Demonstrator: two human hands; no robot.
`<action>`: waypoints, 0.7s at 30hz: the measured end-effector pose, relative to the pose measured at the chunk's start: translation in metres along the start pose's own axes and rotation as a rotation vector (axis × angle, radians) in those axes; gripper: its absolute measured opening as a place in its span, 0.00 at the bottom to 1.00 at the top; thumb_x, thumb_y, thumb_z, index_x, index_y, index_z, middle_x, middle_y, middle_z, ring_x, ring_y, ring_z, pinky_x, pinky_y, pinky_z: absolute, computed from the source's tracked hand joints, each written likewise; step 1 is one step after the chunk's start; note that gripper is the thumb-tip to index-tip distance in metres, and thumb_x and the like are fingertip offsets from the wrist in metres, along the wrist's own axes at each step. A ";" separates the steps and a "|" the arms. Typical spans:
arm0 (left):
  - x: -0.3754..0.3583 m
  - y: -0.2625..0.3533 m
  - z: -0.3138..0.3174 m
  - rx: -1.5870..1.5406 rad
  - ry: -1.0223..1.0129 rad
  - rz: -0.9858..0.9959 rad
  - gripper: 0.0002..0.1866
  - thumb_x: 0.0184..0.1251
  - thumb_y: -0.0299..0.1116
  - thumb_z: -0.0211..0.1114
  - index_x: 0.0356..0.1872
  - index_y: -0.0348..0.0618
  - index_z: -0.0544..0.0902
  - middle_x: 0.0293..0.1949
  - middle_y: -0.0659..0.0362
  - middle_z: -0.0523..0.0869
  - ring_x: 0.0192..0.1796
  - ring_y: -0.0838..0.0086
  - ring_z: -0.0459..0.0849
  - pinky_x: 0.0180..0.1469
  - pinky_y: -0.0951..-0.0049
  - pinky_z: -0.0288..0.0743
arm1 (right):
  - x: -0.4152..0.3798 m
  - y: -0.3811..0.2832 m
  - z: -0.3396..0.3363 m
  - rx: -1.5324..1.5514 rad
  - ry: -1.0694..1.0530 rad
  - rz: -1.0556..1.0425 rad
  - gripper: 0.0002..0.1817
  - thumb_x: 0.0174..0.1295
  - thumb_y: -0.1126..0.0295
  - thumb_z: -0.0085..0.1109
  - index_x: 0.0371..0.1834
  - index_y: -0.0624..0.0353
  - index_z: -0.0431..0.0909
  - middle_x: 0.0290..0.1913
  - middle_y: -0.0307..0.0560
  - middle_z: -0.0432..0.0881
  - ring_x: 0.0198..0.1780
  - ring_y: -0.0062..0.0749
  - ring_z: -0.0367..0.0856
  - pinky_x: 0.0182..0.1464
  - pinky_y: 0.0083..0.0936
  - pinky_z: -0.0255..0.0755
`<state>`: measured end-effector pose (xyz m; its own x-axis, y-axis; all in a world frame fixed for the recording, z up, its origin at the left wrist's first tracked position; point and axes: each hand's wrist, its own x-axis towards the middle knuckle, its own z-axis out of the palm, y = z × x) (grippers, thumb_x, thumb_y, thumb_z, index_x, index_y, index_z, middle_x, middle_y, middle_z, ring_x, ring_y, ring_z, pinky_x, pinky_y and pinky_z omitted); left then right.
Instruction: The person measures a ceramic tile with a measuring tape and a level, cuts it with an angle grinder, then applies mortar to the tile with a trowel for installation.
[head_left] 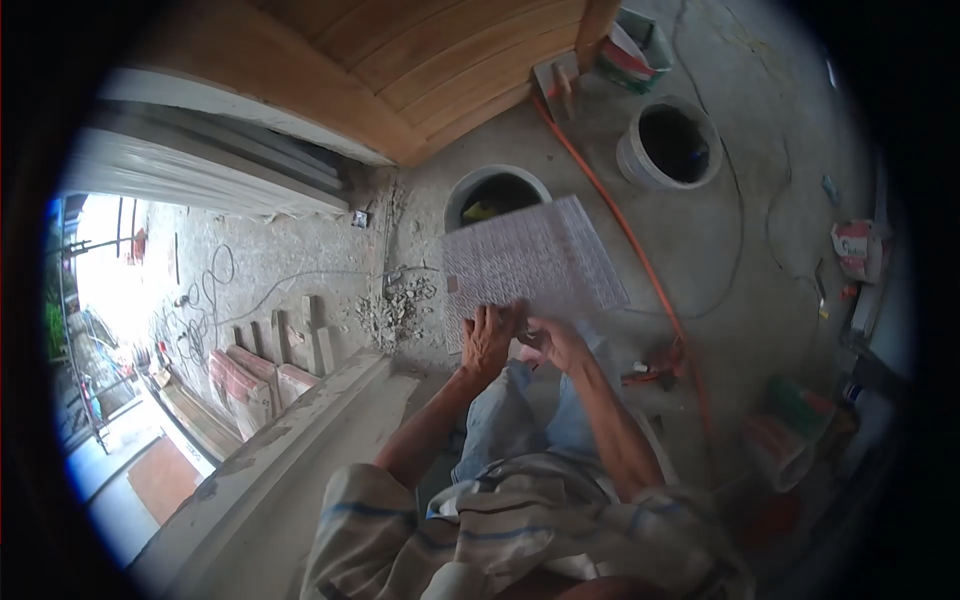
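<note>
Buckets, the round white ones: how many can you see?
2. One white bucket is partly covered by the gray ridged panel; the other bucket stands farther right, past the orange cord. Others might be hidden.

Here the tile (pixel 530 255) hides the near side of the bucket (pixel 453 212); whatever sits between left hand (pixel 486 342) and right hand (pixel 557 343) blurs beyond reading! The wooden door (pixel 450 85) runs off the top, and a bag (pixel 785 430) smears lower right.
</note>
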<state>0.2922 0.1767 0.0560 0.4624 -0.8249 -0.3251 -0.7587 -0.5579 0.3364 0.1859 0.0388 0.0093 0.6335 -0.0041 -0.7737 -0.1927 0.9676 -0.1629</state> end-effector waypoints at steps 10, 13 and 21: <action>0.133 -0.078 0.111 -0.051 0.131 -0.373 0.37 0.60 0.25 0.55 0.73 0.61 0.62 0.57 0.49 0.68 0.59 0.49 0.66 0.53 0.48 0.63 | 0.197 -0.077 -0.025 -0.162 -0.003 0.319 0.19 0.59 0.75 0.63 0.55 0.57 0.76 0.52 0.42 0.81 0.53 0.36 0.81 0.55 0.39 0.78; 0.136 -0.075 0.130 -0.086 0.052 -0.419 0.36 0.61 0.28 0.56 0.73 0.62 0.62 0.57 0.52 0.67 0.59 0.51 0.67 0.52 0.50 0.63 | 0.207 -0.066 -0.053 -0.175 0.071 0.337 0.17 0.60 0.72 0.64 0.53 0.56 0.78 0.51 0.42 0.82 0.53 0.34 0.80 0.55 0.39 0.76; 0.153 -0.088 0.192 -0.075 -0.039 -0.386 0.37 0.62 0.29 0.56 0.74 0.61 0.59 0.58 0.53 0.69 0.59 0.55 0.69 0.52 0.51 0.64 | 0.245 -0.041 -0.088 -0.284 0.482 0.192 0.17 0.61 0.64 0.66 0.51 0.57 0.78 0.44 0.43 0.83 0.43 0.33 0.83 0.44 0.31 0.78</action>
<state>0.3415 0.1172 -0.1933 0.6882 -0.5500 -0.4732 -0.4963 -0.8326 0.2459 0.2827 -0.0246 -0.2273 0.1680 -0.0138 -0.9857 -0.5059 0.8570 -0.0982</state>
